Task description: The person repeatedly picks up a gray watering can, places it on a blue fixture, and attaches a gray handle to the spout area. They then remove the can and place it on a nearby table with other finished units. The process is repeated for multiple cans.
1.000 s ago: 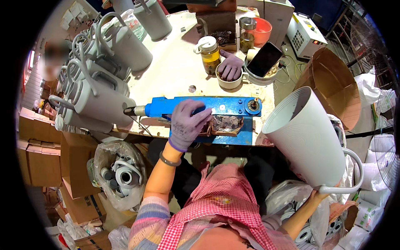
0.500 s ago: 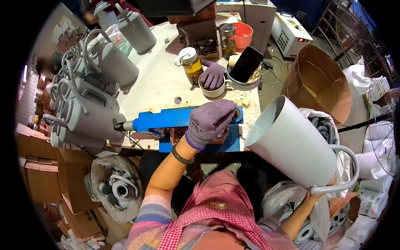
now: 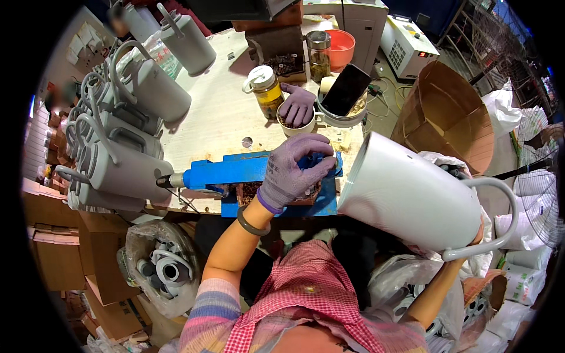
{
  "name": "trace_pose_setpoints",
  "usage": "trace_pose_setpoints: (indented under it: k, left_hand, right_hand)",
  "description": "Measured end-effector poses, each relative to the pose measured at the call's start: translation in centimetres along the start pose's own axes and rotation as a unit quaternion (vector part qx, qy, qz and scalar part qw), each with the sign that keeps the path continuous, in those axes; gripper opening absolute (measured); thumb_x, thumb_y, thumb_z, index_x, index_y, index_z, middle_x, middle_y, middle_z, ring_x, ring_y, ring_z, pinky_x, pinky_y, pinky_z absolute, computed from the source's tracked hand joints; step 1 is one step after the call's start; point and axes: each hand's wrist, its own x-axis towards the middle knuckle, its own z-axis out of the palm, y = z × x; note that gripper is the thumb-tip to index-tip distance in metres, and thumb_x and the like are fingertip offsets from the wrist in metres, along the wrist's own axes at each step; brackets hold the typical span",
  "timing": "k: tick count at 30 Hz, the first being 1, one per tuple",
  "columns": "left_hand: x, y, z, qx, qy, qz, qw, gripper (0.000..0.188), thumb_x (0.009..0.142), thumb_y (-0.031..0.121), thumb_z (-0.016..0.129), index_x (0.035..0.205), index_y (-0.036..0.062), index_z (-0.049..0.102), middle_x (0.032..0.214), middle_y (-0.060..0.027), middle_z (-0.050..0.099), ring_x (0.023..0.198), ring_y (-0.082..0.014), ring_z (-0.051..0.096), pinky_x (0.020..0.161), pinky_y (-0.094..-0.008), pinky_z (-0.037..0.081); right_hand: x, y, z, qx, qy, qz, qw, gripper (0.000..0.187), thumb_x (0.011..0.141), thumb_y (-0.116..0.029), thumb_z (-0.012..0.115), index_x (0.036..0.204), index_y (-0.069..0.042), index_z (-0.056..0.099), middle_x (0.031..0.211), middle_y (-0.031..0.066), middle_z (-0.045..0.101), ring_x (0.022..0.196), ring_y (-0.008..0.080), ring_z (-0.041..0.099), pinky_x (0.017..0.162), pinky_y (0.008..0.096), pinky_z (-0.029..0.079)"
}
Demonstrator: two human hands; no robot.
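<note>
My left hand (image 3: 294, 172), in a purple-grey knit glove, is curled over the right end of a blue clamp-like fixture (image 3: 235, 169) at the table's front edge. Its thumb and fingers bend toward each other there; anything small between them is hidden. To the right, my bare right hand (image 3: 478, 230) supports a large grey jug (image 3: 415, 194), mostly hidden behind its base. The jug lies tilted, its wide end toward the fixture and its looped handle at the far right. A black-tipped tool end sticks out of the fixture's left side.
Several grey jugs (image 3: 126, 154) with handles crowd the table's left side. Behind the fixture stand a cup with a spare glove (image 3: 297, 105), a yellow-labelled jar (image 3: 265, 91) and a phone (image 3: 347, 89) on a tin. Bags of grey parts (image 3: 168, 267) flank my lap; a large carton (image 3: 450, 117) stands right.
My left hand has turned and its fingers have loosened from a tight fist into a wider curl. The jug has swung flatter, its wide end nearer the fixture.
</note>
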Motion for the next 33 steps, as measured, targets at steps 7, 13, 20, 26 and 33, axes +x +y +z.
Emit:
trace_pose_setpoints:
  k: [7, 13, 20, 26, 33]
  left_hand:
    - [-2.8, 0.8, -2.3, -0.370, 0.012, -0.232, 0.899, 0.052, 0.087, 0.003, 0.071, 0.135, -0.0018, 0.053, 0.103, -0.0055, 0.064, 0.097, -0.0132, 0.060, 0.084, -0.0301, 0.049]
    - [-9.7, -1.7, -3.4, -0.223, 0.186, -0.248, 0.924, 0.034, 0.098, 0.028, 0.061, 0.114, -0.0014, 0.063, 0.097, -0.0011, 0.063, 0.082, -0.0107, 0.055, 0.073, -0.0268, 0.047]
    - [-12.2, -2.8, -7.7, -0.193, 0.339, -0.254, 0.885, 0.040, 0.094, 0.031, 0.067, 0.113, -0.0044, 0.064, 0.104, -0.0076, 0.070, 0.091, -0.0150, 0.064, 0.083, -0.0312, 0.051]
    - [-12.5, -3.4, -8.0, -0.215, 0.324, -0.267, 0.882, 0.041, 0.096, 0.033, 0.065, 0.112, -0.0046, 0.065, 0.101, -0.0065, 0.070, 0.089, -0.0145, 0.064, 0.080, -0.0301, 0.051]
    - [-13.1, -4.4, -8.0, -0.178, 0.326, -0.301, 0.879, 0.038, 0.098, 0.026, 0.065, 0.121, -0.0047, 0.061, 0.115, -0.0090, 0.068, 0.100, -0.0172, 0.063, 0.088, -0.0327, 0.050]
  right_hand:
    - [5.9, 0.3, 5.6, 0.004, -0.120, -0.015, 0.993, 0.049, 0.098, -0.043, 0.040, 0.122, -0.002, 0.053, 0.112, 0.0114, 0.061, 0.099, 0.0209, 0.061, 0.086, 0.0342, 0.053]
    - [2.8, 3.2, 17.6, -0.052, -0.221, -0.076, 0.971, 0.055, 0.088, -0.045, 0.047, 0.125, -0.004, 0.051, 0.119, 0.0100, 0.054, 0.112, 0.0206, 0.053, 0.100, 0.0340, 0.042]
    - [-1.2, 6.7, 24.6, -0.036, -0.341, -0.053, 0.938, 0.053, 0.084, -0.040, 0.049, 0.119, 0.000, 0.054, 0.116, 0.0140, 0.051, 0.110, 0.0246, 0.050, 0.100, 0.0368, 0.037]
    - [-1.8, 7.3, 24.9, -0.051, -0.349, -0.054, 0.934, 0.055, 0.087, -0.043, 0.047, 0.119, 0.000, 0.054, 0.116, 0.0145, 0.052, 0.110, 0.0253, 0.051, 0.101, 0.0372, 0.037]
    - [-0.7, 6.7, 21.7, -0.059, -0.436, -0.027, 0.898, 0.073, 0.091, -0.047, 0.054, 0.145, 0.001, 0.040, 0.134, 0.0157, 0.050, 0.127, 0.0290, 0.047, 0.108, 0.0378, 0.034]
